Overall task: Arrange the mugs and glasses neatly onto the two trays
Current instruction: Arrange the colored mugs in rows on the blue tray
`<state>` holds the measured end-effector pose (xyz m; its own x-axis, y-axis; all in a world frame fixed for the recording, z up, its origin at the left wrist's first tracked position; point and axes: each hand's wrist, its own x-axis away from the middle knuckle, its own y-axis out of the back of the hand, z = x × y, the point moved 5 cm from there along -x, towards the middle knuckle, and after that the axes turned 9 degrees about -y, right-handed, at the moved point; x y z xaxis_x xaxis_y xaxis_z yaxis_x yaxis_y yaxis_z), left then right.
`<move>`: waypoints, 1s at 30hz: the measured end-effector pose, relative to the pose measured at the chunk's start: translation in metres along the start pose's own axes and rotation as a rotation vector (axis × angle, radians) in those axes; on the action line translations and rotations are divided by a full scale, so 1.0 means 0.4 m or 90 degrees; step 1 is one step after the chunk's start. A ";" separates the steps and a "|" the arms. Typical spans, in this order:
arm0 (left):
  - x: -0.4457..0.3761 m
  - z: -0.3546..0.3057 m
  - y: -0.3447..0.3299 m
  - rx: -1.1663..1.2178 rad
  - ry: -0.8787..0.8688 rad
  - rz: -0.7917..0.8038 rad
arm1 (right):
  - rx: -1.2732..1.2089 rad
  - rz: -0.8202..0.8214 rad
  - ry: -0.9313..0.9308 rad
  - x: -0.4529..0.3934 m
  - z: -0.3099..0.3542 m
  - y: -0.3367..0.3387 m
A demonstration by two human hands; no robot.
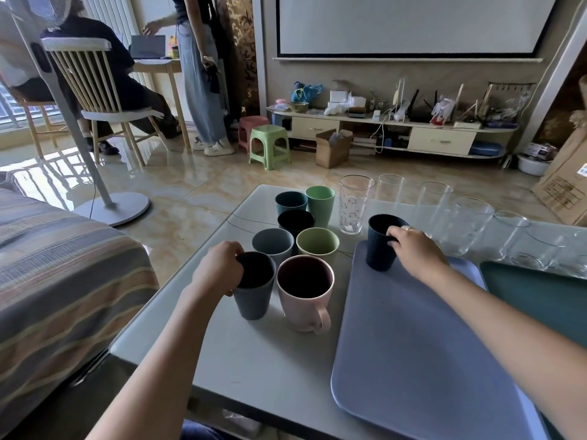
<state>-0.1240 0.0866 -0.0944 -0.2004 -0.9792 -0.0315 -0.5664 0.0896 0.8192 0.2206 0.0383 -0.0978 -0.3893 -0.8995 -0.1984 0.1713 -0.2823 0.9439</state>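
My right hand (416,252) grips the rim of a dark blue ribbed cup (379,250) that stands at the far left corner of the lavender tray (422,354). My left hand (219,268) grips the rim of a slate-blue cup (254,296) on the table. A pink mug (303,293) stands beside it, handle toward me. Behind are a grey cup (273,244), a light green cup (317,244), a black cup (295,222), a teal cup (290,203) and a mint cup (320,204). A printed glass (354,204) and several clear glasses (470,223) line the far edge. A dark green tray (540,296) lies at the right.
The grey table (260,350) has its left edge close to a striped sofa (57,274). A fan stand (104,204) is on the floor beyond. Two people are at a desk at the far left; stools and a TV cabinet stand further back.
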 end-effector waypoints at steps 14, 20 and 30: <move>0.041 -0.014 0.115 0.011 0.059 -0.125 | -0.063 0.087 -0.028 0.008 -0.012 -0.006; 0.067 -0.076 0.152 0.049 0.033 -0.207 | -0.246 -0.105 0.161 0.104 0.150 0.097; 0.123 -0.213 0.166 0.213 -0.057 -0.267 | -0.490 0.152 0.265 0.242 0.422 0.149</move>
<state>-0.1032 0.0288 0.0073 0.0382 -0.9256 -0.3766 -0.8335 -0.2375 0.4990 0.0405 -0.0094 -0.0160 0.0666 -0.9684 -0.2404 0.8210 -0.0837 0.5647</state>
